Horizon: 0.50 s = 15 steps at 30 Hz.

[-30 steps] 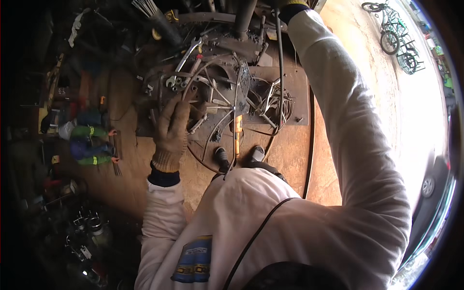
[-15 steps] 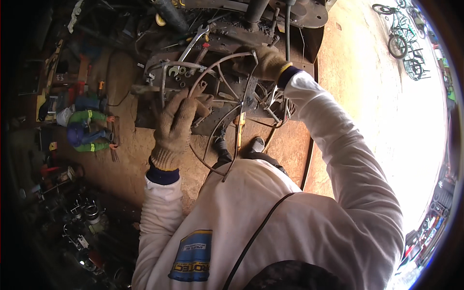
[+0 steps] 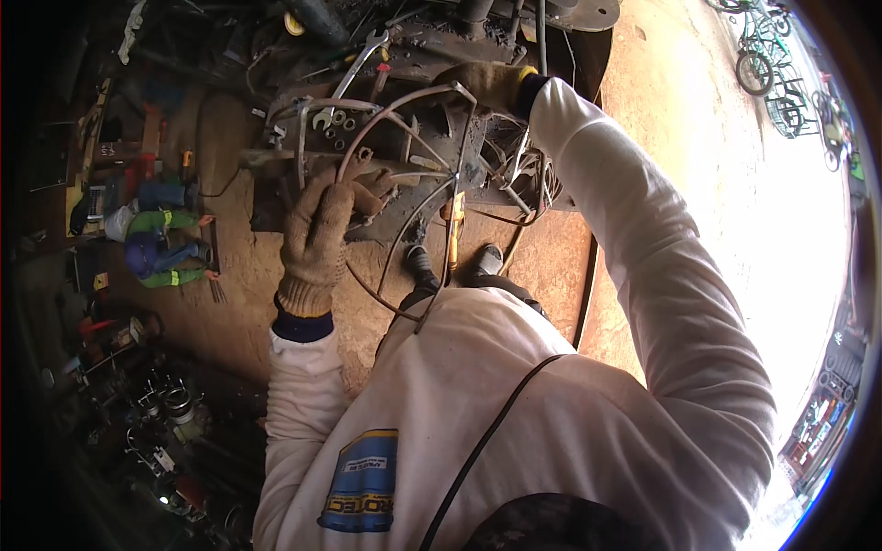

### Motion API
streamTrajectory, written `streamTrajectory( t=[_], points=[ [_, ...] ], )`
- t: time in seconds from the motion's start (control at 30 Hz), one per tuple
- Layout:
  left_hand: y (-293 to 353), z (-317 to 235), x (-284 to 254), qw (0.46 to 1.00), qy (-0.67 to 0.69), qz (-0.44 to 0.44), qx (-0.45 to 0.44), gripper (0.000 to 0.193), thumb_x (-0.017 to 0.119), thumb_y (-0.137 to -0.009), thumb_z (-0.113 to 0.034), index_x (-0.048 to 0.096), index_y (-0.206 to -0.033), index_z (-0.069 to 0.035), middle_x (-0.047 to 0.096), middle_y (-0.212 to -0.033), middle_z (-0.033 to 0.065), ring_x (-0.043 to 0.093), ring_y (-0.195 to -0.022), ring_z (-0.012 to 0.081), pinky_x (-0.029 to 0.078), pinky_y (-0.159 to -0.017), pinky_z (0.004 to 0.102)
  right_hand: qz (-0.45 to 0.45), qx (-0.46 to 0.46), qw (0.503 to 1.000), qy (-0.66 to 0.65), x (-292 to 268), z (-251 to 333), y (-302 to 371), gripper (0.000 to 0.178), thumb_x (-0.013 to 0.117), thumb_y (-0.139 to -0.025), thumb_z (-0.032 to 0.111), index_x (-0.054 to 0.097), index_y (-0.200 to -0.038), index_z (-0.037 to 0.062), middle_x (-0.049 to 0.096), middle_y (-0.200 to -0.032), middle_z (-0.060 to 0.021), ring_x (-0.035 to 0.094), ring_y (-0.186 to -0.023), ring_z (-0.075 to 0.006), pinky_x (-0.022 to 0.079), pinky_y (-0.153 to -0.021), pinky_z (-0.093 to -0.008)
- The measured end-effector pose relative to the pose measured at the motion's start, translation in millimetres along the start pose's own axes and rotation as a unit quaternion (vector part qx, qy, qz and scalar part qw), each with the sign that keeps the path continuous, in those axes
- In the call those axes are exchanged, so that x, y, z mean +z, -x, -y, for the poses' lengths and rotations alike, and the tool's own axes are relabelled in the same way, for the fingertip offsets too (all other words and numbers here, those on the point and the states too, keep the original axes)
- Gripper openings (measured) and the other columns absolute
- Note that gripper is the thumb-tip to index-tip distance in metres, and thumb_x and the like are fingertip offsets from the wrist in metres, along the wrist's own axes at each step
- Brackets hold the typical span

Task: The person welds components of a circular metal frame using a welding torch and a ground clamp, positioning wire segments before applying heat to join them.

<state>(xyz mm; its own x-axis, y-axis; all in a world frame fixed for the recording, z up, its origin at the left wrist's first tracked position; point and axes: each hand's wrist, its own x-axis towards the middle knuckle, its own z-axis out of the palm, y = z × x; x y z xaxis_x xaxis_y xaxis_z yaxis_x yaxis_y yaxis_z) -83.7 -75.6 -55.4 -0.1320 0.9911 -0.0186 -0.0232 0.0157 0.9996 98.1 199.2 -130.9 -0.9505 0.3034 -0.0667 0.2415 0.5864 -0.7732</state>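
Observation:
My left hand [image 3: 317, 230], in a brown knitted glove, has its fingers wrapped round a thin curved rod of an open metal rod frame [image 3: 456, 174]. The frame has several bent arms meeting near its middle, and its lower end reaches to my shirt front. My right hand [image 3: 493, 88], gloved too, is stretched to the far side of the frame, over the dark metal bench [image 3: 276, 220]. Its fingers are in shadow and partly hidden, so their grip does not show. A spanner [image 3: 352, 77] and several nuts [image 3: 339, 118] lie on the bench between my hands.
A yellow-handled tool [image 3: 453, 216] sits at the bench's near edge, beside coiled rods and cables [image 3: 537, 184]. At left a person in green sleeves [image 3: 152, 248] handles thin rods. Machine parts [image 3: 179, 404] crowd the lower left. Bicycles [image 3: 755, 72] stand far right.
The view has shifted slightly, so the bench sits higher in it. My left hand stays on the rod; my right hand remains at the frame's far side, its arm a little higher.

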Motion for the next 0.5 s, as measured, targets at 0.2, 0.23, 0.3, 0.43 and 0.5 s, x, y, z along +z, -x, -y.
streamTrajectory(
  t=[0.2,0.23,0.3,0.43,0.5],
  points=[
    [10,13,-4,1.0,0.01,-0.011,0.018,0.046,0.046,-0.109,-0.024,0.049,-0.14,0.009,0.066,-0.095,0.0127,0.066,-0.115,0.0331,0.046,-0.109,0.0454,-0.166,-0.146,0.975,-0.004,0,9,4,0.029,0.067,-0.096,0.017,0.068,-0.124,0.0065,0.067,-0.093,-0.0055,0.06,-0.079,-0.01,0.051,-0.068,-0.0278],
    [12,12,-3,1.0,0.008,-0.016,0.016,0.046,0.046,-0.109,-0.024,0.049,-0.14,0.009,0.066,-0.094,0.0124,0.066,-0.115,0.0334,0.046,-0.109,0.0455,-0.206,-0.177,0.962,-0.002,0,13,8,0.029,0.066,-0.097,0.017,0.068,-0.124,0.0065,0.067,-0.092,-0.0051,0.059,-0.078,-0.0097,0.05,-0.067,-0.0275],
    [12,9,1,1.0,0.003,-0.025,0.011,0.045,0.045,-0.109,-0.025,0.049,-0.14,0.008,0.065,-0.093,0.0119,0.066,-0.114,0.034,0.046,-0.108,0.0457,-0.245,-0.147,0.955,-0.075,-1,21,23,0.028,0.064,-0.098,0.018,0.068,-0.124,0.0064,0.065,-0.091,-0.0044,0.058,-0.076,-0.0092,0.049,-0.065,-0.027],
    [9,8,3,0.999,-0.018,-0.028,0.041,0.04,0.044,-0.11,-0.026,0.056,-0.132,0.006,0.068,-0.091,0.0091,0.068,-0.102,0.0212,0.053,-0.094,0.0331,-0.336,0.096,0.904,-0.245,15,46,86,0.031,0.06,-0.102,0.023,0.064,-0.127,0.0054,0.061,-0.081,-0.0003,0.054,-0.066,-0.0071,0.046,-0.059,-0.0242],
    [9,3,4,0.998,-0.037,-0.023,0.043,0.041,0.045,-0.11,-0.027,0.057,-0.132,0.005,0.068,-0.091,0.0085,0.068,-0.1,0.0201,0.053,-0.089,0.0314,-0.43,0.134,0.864,-0.224,43,57,111,0.031,0.06,-0.103,0.023,0.062,-0.128,0.0043,0.061,-0.081,-0.0002,0.054,-0.066,-0.0064,0.046,-0.058,-0.023]
  ],
)
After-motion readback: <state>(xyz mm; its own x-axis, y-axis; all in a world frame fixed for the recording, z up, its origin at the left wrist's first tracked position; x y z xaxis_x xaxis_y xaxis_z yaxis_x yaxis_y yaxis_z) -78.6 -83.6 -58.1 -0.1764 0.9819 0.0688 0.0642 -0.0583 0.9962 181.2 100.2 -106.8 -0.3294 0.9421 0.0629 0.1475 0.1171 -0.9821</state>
